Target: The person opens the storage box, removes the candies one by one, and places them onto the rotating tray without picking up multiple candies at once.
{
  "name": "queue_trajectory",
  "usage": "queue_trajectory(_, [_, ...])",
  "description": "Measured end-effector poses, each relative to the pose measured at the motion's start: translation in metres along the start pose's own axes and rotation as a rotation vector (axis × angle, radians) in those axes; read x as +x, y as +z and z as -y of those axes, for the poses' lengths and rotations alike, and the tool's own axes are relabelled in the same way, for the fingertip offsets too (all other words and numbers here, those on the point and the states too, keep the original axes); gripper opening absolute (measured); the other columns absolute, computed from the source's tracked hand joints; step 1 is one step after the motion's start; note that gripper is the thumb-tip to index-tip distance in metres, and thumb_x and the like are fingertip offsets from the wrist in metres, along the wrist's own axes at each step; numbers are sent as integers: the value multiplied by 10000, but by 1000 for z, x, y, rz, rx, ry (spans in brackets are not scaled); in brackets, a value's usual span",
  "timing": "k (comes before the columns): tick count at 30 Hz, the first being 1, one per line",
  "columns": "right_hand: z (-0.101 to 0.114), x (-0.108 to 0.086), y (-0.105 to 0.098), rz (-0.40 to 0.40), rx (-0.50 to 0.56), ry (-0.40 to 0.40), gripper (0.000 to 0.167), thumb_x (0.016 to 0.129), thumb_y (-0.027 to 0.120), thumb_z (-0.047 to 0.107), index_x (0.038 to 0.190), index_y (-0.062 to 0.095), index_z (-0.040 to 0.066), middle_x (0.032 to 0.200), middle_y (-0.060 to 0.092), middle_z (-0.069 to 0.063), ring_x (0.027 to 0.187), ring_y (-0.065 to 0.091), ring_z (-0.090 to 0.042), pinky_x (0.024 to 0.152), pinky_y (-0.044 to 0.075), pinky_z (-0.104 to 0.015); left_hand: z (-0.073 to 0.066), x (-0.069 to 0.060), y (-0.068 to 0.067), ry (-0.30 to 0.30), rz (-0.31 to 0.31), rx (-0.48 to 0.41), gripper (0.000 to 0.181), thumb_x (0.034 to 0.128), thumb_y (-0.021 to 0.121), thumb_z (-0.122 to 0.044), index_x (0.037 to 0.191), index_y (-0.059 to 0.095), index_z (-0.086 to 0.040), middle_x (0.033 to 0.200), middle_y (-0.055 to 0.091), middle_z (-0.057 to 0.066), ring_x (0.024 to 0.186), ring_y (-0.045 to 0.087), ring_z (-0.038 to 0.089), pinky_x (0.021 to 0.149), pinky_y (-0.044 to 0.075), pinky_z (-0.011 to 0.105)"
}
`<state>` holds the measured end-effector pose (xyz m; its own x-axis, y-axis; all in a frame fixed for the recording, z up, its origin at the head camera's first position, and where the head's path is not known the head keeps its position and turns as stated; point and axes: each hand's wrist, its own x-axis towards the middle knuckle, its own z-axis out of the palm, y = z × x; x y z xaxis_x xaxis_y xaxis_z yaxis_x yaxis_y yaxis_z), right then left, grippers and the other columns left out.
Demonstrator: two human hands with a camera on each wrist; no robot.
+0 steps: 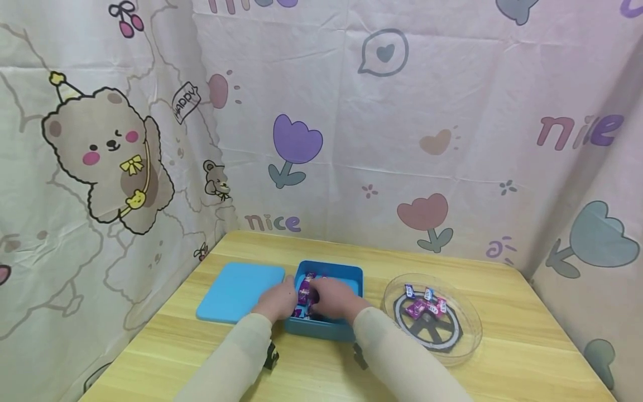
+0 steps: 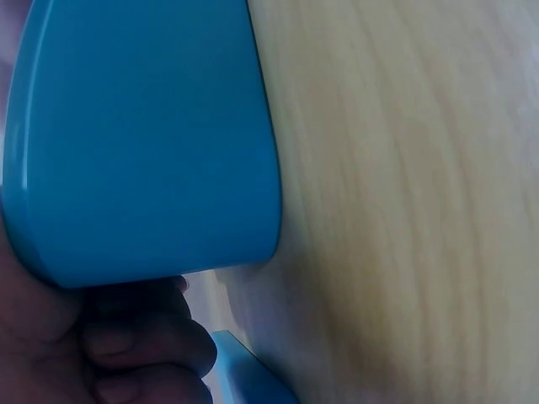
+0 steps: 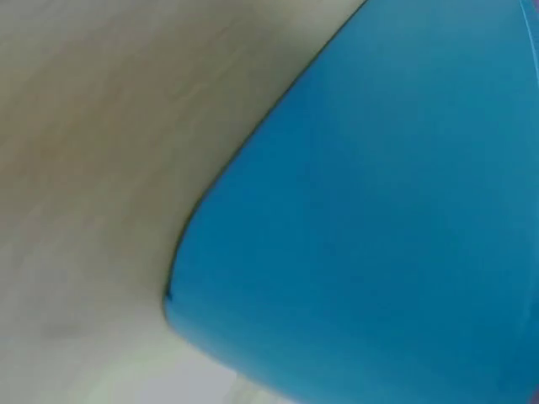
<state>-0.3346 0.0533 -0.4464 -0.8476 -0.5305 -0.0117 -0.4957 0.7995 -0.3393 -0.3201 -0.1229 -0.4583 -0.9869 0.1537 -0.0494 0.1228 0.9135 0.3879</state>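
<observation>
A blue open box (image 1: 321, 330) stands mid-table, its wall filling much of the left wrist view (image 2: 143, 151) and right wrist view (image 3: 362, 227). Purple and blue wrapped packets (image 1: 305, 290) lie in its left part. My left hand (image 1: 278, 298) grips the box's left wall, fingers curled against the outside in the left wrist view (image 2: 152, 345). From the right, my right hand (image 1: 334, 296) reaches inside over the packets. Its fingertips are partly hidden, so I cannot tell whether they pinch one.
Left of the box lies a flat light-blue lid (image 1: 238, 293). To the right stands a round clear dish (image 1: 471, 347) with several small wrapped packets (image 1: 418, 308) above a dark wheel-shaped pattern. A printed curtain (image 1: 346, 139) hangs behind the wooden table (image 1: 522, 335).
</observation>
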Motion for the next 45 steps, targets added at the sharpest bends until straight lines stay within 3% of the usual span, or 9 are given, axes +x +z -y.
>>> queue_trajectory(5, [-7,-6,-8,-46,-10,-28,168,905,784,248,1029,671,231,883,617,125,804,559,-92,829,544,-324,-1,-1,0,-18,4,-41,450,1051,441,-160,1431,408,77,1134,645,189,857,574,249,794,532,480])
queue_trajectory(12, [-31,-14,-17,-95,-52,-29,281,928,747,234,1199,685,193,992,660,90,882,584,-102,872,546,-359,-3,-3,0,-62,12,-71,531,1070,412,-201,1519,325,69,1444,503,268,1168,574,334,1007,450,588])
queue_trajectory(21, [-46,-32,-41,-121,-42,-10,257,940,726,163,1193,693,134,1039,674,10,953,620,-174,892,549,-407,-3,-2,2,-43,1,-40,528,1070,407,-191,1517,323,78,1437,511,270,1164,579,320,1014,453,573])
queue_trajectory(27, [-55,-39,-54,-139,-70,-26,262,954,708,150,1216,699,135,1109,674,0,995,619,-181,913,545,-414,-4,-4,1,-68,9,-63,533,1075,403,-200,1531,308,60,1452,497,267,1193,562,335,1023,439,587])
queue_trajectory(39, [-90,-61,-68,-215,-58,1,221,937,663,36,1143,696,108,1043,672,7,939,629,-165,888,548,-401,-3,-7,-3,-72,7,-67,532,1077,393,-198,1532,308,64,1452,497,267,1188,563,340,1026,433,593])
queue_trajectory(45, [-117,-76,-70,-212,-67,85,260,916,630,-4,1140,684,117,1015,666,16,940,627,-167,897,534,-421,-5,-7,-4,-64,11,-77,535,1078,379,-199,1535,298,67,1456,489,276,1230,551,371,1033,424,599])
